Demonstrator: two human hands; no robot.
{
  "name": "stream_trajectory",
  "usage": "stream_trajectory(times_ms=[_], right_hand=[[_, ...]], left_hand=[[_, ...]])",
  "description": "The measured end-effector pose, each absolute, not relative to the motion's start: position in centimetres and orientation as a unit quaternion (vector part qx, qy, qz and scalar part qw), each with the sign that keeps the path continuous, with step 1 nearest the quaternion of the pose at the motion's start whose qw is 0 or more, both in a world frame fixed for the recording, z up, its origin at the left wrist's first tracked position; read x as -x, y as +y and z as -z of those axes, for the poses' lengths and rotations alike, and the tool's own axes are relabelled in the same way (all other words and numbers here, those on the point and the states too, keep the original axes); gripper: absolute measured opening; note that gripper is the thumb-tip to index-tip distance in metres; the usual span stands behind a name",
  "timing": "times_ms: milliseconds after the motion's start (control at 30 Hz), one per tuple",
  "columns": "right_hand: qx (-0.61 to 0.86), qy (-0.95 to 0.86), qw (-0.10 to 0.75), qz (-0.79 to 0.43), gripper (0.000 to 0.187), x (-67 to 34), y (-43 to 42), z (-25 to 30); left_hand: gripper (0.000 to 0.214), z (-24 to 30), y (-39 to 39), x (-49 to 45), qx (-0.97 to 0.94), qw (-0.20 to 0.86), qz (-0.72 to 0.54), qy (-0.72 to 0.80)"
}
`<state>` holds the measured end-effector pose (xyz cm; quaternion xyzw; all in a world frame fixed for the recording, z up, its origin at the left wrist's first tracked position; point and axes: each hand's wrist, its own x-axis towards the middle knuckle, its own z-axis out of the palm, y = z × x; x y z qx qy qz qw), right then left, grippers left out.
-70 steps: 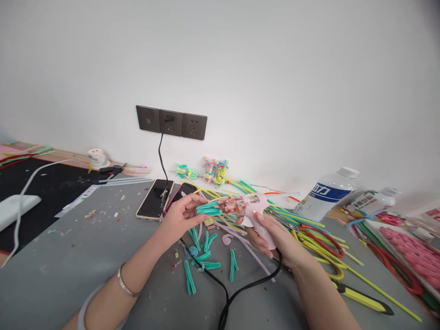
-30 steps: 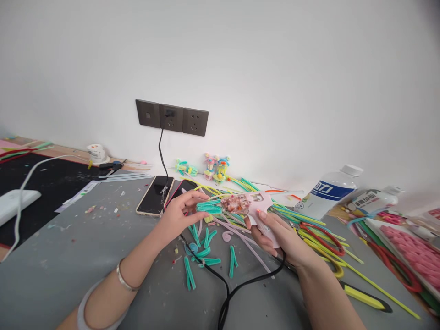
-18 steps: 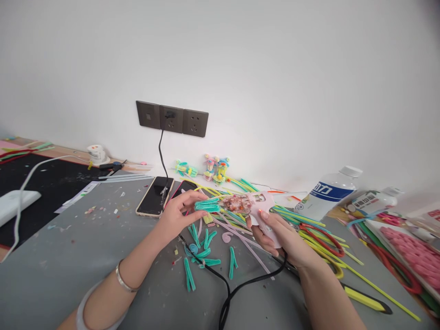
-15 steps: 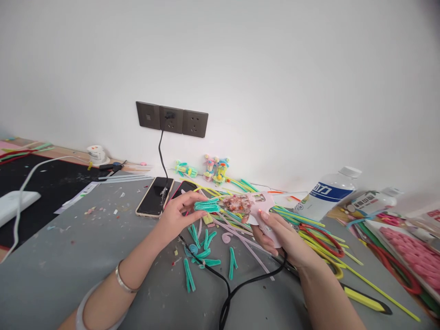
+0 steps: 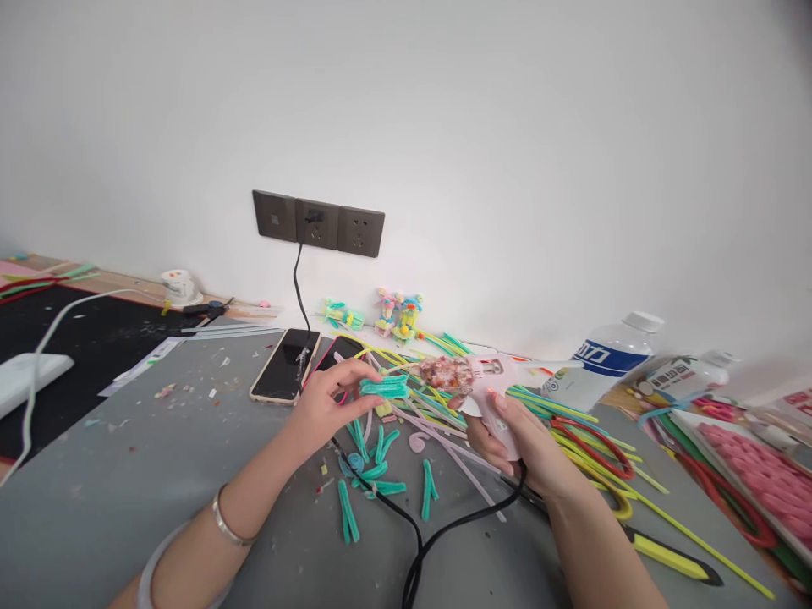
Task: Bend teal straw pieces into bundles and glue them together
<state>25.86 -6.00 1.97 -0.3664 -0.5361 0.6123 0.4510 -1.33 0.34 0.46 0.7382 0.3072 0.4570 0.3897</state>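
Observation:
Between the thumb and fingers of my left hand (image 5: 333, 395) is a bundle of folded teal pipe cleaners (image 5: 385, 386), held just above the table. My right hand (image 5: 517, 440) grips a pale pink hot glue gun (image 5: 498, 385) by its handle. Crusted, brownish glue covers its front end, and the nozzle points left at the upper side of the bundle. Whether the tip touches it, I cannot tell. A translucent glue stick (image 5: 549, 364) sticks out of the gun's back. Several folded teal pipe cleaner pieces (image 5: 348, 510) lie below my hands, near a lilac coil (image 5: 417, 441).
A black cord (image 5: 412, 558) loops over the grey table (image 5: 209, 474). Two phones, one of them light-rimmed (image 5: 282, 368), lie behind my left hand. Small pipe cleaner figures (image 5: 406, 317) stand by the wall. At right are a bottle (image 5: 602, 355), loose pipe cleaners and yellow-black scissors (image 5: 672, 554).
The glue gun has tilted, its nozzle now nearer the top of the teal bundle, and its back end has swung right. My left hand has shifted only slightly.

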Motion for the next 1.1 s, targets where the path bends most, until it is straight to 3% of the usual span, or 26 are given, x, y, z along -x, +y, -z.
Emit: stream_trajectory(times_ms=[467, 1100], right_hand=[[0.370, -0.528, 0.443, -0.623, 0.046, -25.78, -6.15, -1.88], [0.365, -0.532, 0.452, -0.615, 0.045, -25.46, -6.13, -1.83]], left_hand=[[0.011, -0.75, -0.08, 1.60, -0.771, 0.280, -0.490, 0.295], [0.010, -0.96, -0.09, 1.47, -0.787, 0.261, -0.463, 0.314]])
